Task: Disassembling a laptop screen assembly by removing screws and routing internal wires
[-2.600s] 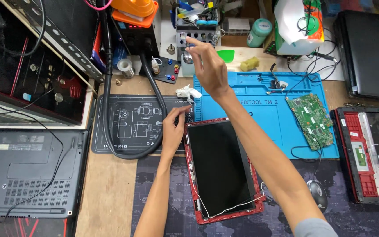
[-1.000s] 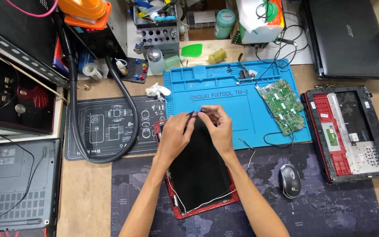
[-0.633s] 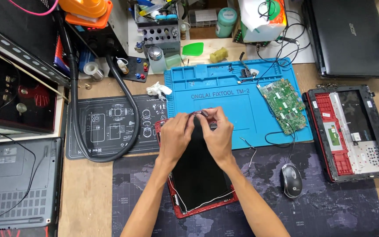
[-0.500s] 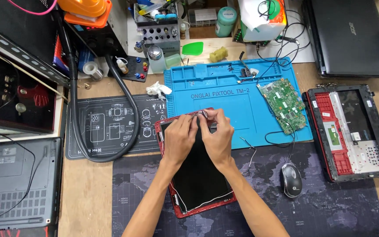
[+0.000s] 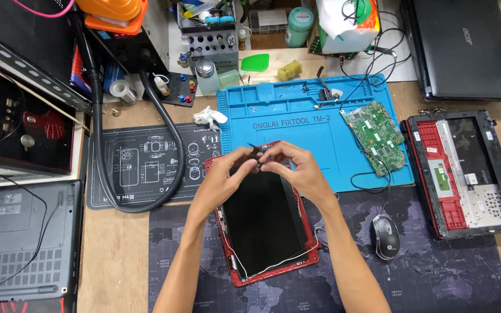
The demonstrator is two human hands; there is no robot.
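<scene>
A red laptop lid [image 5: 273, 268] holding a black screen panel [image 5: 265, 223] lies in front of me, half on the dark desk mat and half on the blue mat. Both hands meet over its top edge. My left hand [image 5: 224, 177] and my right hand [image 5: 300, 171] pinch a small thin black part [image 5: 255, 150] between their fingertips, just above the panel's upper rim. A white cable runs along the lid's lower edge.
Behind the lid is a blue silicone work mat [image 5: 297, 116] with a green circuit board [image 5: 376, 136] on it. A mouse [image 5: 386, 236] and an opened red laptop base [image 5: 465, 174] lie to the right. A black hose [image 5: 166, 133] and grey laptop [image 5: 24, 243] are to the left.
My right hand came back from the tool rack at the rear to the lid's top edge. Since then both hands have drawn their fingertips together on the small black part.
</scene>
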